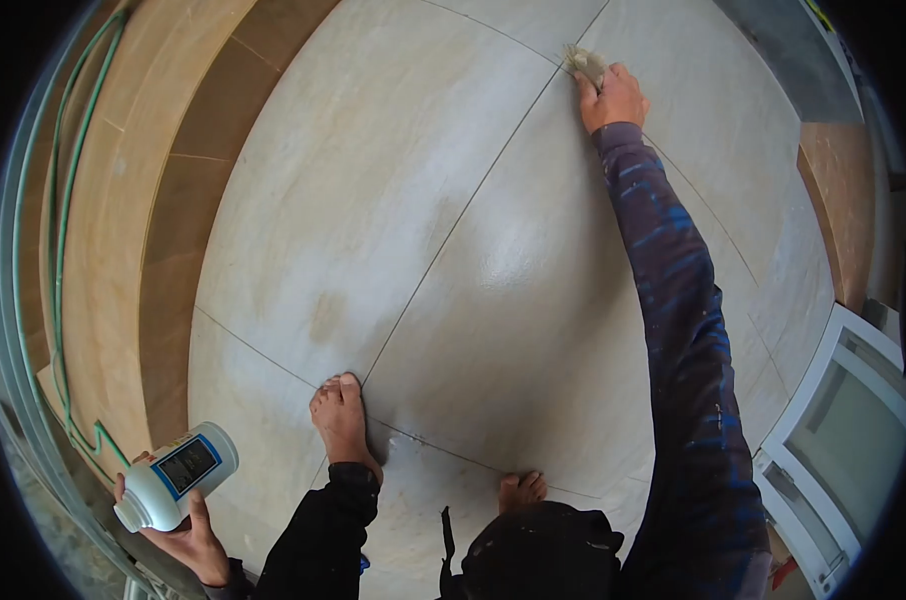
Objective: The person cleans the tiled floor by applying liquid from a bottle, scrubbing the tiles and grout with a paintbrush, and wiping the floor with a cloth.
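My left hand (198, 540), low at the left, is closed around a white plastic bottle (218, 450) with a dark blue-edged label. The bottle lies tilted on its side in the grip, its narrower end toward the lower left. Far ahead, my right arm is stretched out, and my right hand (618, 100) grips a small pale brush (585, 65) with frayed bristles. The brush is at the floor, beside the crossing of joint lines between large beige tiles (483, 240). Its underside is hidden.
Tan tiled steps (163, 200) curve along the left, with a green hose (68, 210) on them. At the right stands a white-framed glass panel (843, 440) beside a brown tiled block (833, 210). My bare left foot (340, 415) and right toes (522, 489) rest on the tiles.
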The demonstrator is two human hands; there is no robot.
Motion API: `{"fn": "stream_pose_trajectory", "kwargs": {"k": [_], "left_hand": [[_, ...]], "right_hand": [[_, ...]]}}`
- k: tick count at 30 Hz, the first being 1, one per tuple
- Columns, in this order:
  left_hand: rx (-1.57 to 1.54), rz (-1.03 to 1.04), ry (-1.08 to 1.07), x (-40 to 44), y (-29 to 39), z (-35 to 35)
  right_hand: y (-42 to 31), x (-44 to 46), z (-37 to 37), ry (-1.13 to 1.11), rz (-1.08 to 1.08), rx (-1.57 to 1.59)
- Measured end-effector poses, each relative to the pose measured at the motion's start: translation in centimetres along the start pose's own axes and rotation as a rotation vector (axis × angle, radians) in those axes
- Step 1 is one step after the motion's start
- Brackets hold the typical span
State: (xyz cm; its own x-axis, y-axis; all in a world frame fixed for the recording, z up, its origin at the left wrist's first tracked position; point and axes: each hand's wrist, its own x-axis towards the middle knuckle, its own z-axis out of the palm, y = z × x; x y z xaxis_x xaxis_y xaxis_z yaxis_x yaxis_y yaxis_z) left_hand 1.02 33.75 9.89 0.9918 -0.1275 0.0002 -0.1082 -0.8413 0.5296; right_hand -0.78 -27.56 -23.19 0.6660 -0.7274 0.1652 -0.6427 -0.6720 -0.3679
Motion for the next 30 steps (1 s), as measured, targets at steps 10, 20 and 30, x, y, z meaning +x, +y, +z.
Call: {"fn": "stream_pose_trajectory", "kwargs": {"k": [10,20,30], "left_hand": [[0.458,0.575,-0.298,-6.1,-12.3,24.9],[-0.083,-0.248,0.46,-11.3,-16.5,-4.6],[0.042,-0.527,0.569,-18.1,-24.2,-7.4]], "right_hand": [[-12.3,-27.9,-1.2,-0.362,-0.966,0.41],[-24.7,-33.0,12.1,-0.434,-0.837,0.387],[-22.0,-2.5,23.3,-0.082,-0.168,-0.073]]}}
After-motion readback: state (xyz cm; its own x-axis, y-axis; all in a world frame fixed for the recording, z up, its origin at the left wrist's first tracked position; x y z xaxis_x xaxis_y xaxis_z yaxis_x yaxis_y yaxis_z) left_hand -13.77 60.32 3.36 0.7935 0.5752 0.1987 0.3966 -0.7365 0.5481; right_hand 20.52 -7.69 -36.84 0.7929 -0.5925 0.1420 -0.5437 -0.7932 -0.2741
